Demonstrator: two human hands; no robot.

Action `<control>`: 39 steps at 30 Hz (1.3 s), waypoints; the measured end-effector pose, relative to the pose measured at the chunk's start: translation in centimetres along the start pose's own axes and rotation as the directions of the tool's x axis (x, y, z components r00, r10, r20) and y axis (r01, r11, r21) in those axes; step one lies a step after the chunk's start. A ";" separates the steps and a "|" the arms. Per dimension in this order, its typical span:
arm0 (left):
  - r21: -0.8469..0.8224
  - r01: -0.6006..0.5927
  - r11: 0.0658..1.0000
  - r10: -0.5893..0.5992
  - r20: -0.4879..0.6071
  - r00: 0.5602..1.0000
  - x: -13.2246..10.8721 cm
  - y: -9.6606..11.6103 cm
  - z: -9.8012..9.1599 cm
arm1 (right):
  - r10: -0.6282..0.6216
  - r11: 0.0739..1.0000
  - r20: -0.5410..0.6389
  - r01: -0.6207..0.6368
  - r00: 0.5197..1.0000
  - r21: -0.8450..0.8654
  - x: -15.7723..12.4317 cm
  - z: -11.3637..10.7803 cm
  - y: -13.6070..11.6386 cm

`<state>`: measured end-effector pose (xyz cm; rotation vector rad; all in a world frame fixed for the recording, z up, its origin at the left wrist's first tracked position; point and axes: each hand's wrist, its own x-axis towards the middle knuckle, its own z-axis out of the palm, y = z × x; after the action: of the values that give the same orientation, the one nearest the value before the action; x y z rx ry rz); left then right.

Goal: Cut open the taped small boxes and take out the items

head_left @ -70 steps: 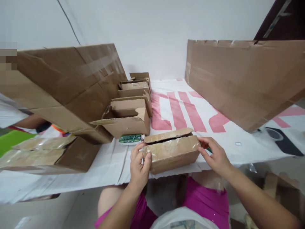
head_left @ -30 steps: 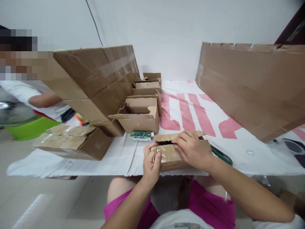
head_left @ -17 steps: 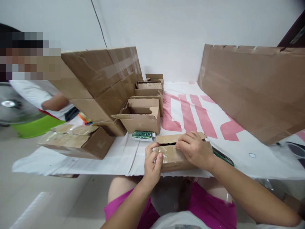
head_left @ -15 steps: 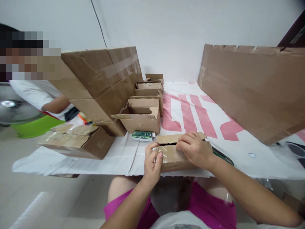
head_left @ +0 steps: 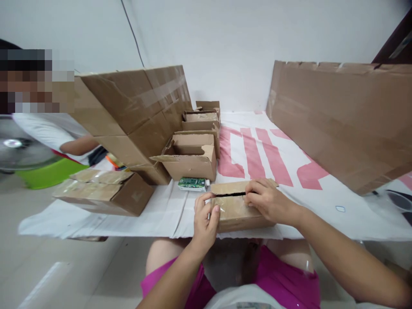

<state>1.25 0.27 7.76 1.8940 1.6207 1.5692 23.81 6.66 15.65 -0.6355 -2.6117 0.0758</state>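
Observation:
A small cardboard box (head_left: 233,209) lies at the table's near edge, in front of me. Its two top flaps nearly meet, with a dark narrow gap between them. My left hand (head_left: 206,216) grips the box's left end, thumb on the front flap and fingers round the corner. On the right part of the top, my right hand (head_left: 268,201) has its fingers bent and pressed together at the gap, on the flap edges. Just behind the box's left end lies a green and white carton (head_left: 193,184).
Open cardboard boxes (head_left: 193,165) stand in a row behind the carton. Stacked boxes (head_left: 119,103) form a wall at left, with a taped box (head_left: 96,189) before it. A large cardboard panel (head_left: 344,120) stands at right. Another person's arm (head_left: 80,145) shows at far left.
My right hand has slid a little to the right along the gap, and more of the gap shows. My left hand stays at the box's left end.

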 end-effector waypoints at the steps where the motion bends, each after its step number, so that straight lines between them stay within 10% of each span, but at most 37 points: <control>1: -0.002 -0.002 1.000 0.002 -0.001 1.000 0.0 0.0 0.0 | 0.009 1.000 0.005 -0.009 1.000 0.009 -0.1 -0.2 0.1; 30: -0.024 -0.040 0.999 0.040 0.018 0.999 -0.1 -0.7 0.1 | 0.263 0.919 -0.148 -0.201 0.953 0.338 -5.4 -0.8 3.7; 39: -0.036 -0.016 0.999 0.017 0.033 0.999 -0.1 -0.6 0.1 | 0.511 0.835 -0.259 -0.403 0.820 0.374 -3.9 0.0 4.0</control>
<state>0.97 0.50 7.24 1.9097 1.5566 1.5542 28.60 8.48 13.42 -1.0516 -1.9950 0.4650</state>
